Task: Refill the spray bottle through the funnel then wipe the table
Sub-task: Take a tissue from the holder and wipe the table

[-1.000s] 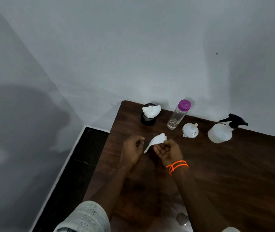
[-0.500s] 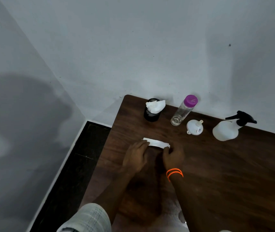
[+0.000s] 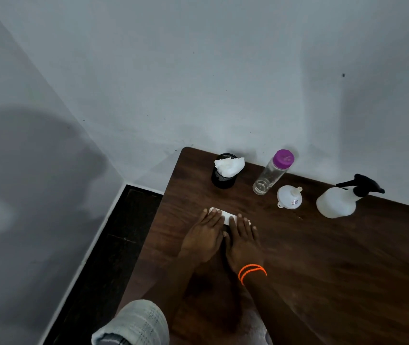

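The folded tissue (image 3: 228,216), lifted a second ago, now lies on the desk (image 3: 322,270) under both flattened, released hands, left hand (image 3: 204,235) and right hand (image 3: 243,241), at 12 o'clock of the wrists, so wiping is likely starting.

Table (image 3: 322,270): dark brown wood grain. Folded tissue (image 3: 228,217): white. Mesh cup (image 3: 223,180) at 12 o'clock: black, holding white tissue. Water bottle (image 3: 270,175): clear, purple cap. Funnel (image 3: 289,197): white. Spray bottle (image 3: 336,202) at 2 o'clock: translucent white, black trigger head. Wrist bands (image 3: 251,272): orange. Sleeve (image 3: 133,324): pale grey knit.
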Action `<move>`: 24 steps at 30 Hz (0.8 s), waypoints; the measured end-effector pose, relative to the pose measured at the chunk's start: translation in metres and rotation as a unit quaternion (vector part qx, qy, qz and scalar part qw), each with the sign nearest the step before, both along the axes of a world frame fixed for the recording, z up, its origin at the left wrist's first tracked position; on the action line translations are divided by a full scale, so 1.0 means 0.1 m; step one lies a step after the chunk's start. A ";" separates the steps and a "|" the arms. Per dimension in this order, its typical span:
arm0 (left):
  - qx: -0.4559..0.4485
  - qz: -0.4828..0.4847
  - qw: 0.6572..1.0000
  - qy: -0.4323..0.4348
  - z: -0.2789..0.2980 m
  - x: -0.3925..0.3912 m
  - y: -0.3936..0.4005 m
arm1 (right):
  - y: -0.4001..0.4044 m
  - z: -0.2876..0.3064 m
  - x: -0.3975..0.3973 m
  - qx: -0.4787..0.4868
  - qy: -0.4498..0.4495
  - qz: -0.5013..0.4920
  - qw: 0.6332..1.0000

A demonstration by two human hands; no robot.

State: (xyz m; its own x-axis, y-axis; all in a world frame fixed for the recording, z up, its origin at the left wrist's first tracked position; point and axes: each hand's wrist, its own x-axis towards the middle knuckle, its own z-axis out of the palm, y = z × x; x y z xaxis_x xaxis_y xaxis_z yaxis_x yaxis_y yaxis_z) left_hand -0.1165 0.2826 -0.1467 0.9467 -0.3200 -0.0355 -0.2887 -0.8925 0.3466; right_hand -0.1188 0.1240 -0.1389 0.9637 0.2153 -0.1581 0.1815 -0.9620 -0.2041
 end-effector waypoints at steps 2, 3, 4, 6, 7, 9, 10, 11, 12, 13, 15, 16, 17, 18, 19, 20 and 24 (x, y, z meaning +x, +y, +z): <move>0.008 -0.004 1.000 0.013 0.01 0.11 0.06 | 0.04 0.00 0.07 0.003 -0.006 0.010 1.000; 0.012 -0.004 1.000 0.021 0.02 0.16 0.11 | 0.07 0.00 0.10 0.002 -0.003 0.023 1.000; 0.015 -0.003 1.000 0.027 0.03 0.21 0.16 | 0.11 -0.01 0.12 0.000 -0.002 0.040 0.999; 0.019 0.003 0.999 0.031 0.03 0.27 0.27 | 0.20 -0.04 0.18 0.002 0.004 0.062 0.998; 0.017 0.008 0.999 0.031 0.03 0.29 0.32 | 0.26 -0.05 0.22 0.003 0.013 0.064 0.998; 0.007 0.023 0.999 0.033 0.04 0.33 0.43 | 0.36 -0.07 0.32 0.015 0.017 0.065 0.998; 0.003 0.035 0.999 0.037 0.04 0.35 0.47 | 0.41 -0.07 0.37 0.023 0.021 0.069 0.997; 0.000 0.050 0.998 0.041 0.04 0.36 0.52 | 0.46 -0.06 0.42 0.026 0.036 0.078 0.996; -0.001 0.065 0.997 0.045 0.03 0.38 0.57 | 0.51 -0.06 0.47 0.026 0.048 0.092 0.994; 0.001 0.076 0.996 0.049 0.04 0.38 0.63 | 0.56 -0.06 0.50 0.025 0.053 0.105 0.993; 0.009 0.085 0.995 0.054 0.05 0.35 0.71 | 0.63 -0.05 0.54 0.019 0.059 0.129 0.990; 0.012 0.088 0.995 0.052 0.07 0.31 0.76 | 0.67 -0.05 0.53 0.016 0.062 0.140 0.988; 0.015 0.090 0.995 0.048 0.07 0.26 0.80 | 0.69 -0.05 0.51 0.015 0.063 0.150 0.987; 0.020 0.093 0.994 0.044 0.08 0.20 0.84 | 0.71 -0.05 0.48 0.017 0.063 0.159 0.985; 0.028 0.098 0.994 0.043 0.09 0.13 0.87 | 0.72 -0.05 0.45 0.021 0.064 0.167 0.984; 0.034 0.102 0.993 0.045 0.09 0.05 0.90 | 0.73 -0.04 0.42 0.025 0.066 0.174 0.982; 0.025 0.121 0.991 0.046 0.06 -0.31 0.96 | 0.76 -0.02 0.22 0.020 0.079 0.214 0.973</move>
State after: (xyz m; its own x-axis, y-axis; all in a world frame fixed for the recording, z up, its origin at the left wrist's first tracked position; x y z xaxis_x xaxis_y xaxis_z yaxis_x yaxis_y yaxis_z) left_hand -0.1475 0.3785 -0.1403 0.9876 -0.0791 -0.1355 -0.0328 -0.9487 0.3144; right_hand -0.0971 0.2000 -0.1407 0.7483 0.6010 -0.2810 0.5273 -0.7958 -0.2977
